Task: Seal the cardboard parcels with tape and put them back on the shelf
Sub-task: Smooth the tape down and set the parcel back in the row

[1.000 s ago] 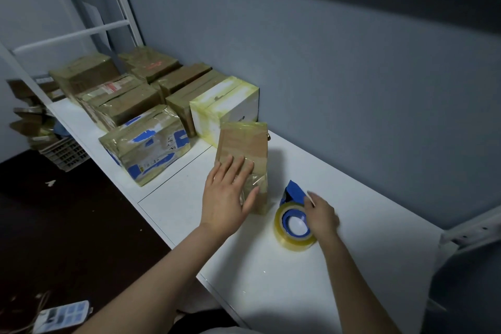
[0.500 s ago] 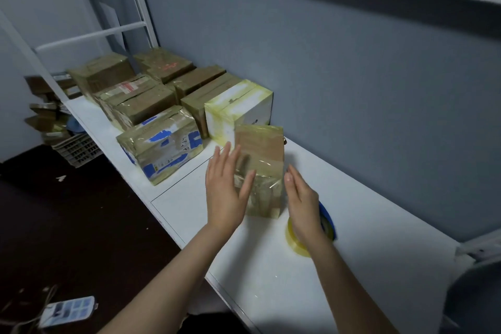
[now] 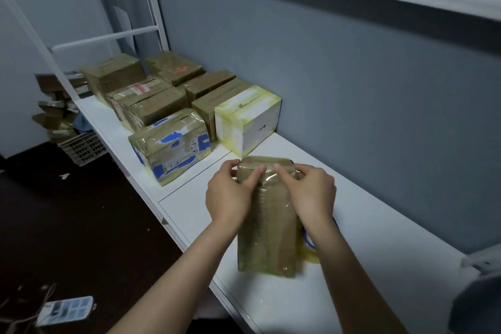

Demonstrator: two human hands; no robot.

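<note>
A small brown cardboard parcel (image 3: 267,236), wrapped in shiny clear tape, stands upright on the white shelf (image 3: 366,266). My left hand (image 3: 230,192) grips its upper left edge, thumb on the front face. My right hand (image 3: 311,195) grips the upper right edge the same way, the two thumbs nearly meeting at the top. A tape roll in a blue dispenser (image 3: 311,247) lies on the shelf just right of the parcel, mostly hidden behind my right wrist.
Several taped parcels fill the shelf's far left, nearest a white-and-yellow box (image 3: 248,119) and a brown one with blue markings (image 3: 170,144). A grey wall runs behind. A plastic crate (image 3: 81,148) and a small flat device (image 3: 65,309) are on the dark floor.
My right hand left the tape dispenser and came to the parcel. Both hands moved up from the parcel's sides to grip its top edge, and the parcel now sits closer to me.
</note>
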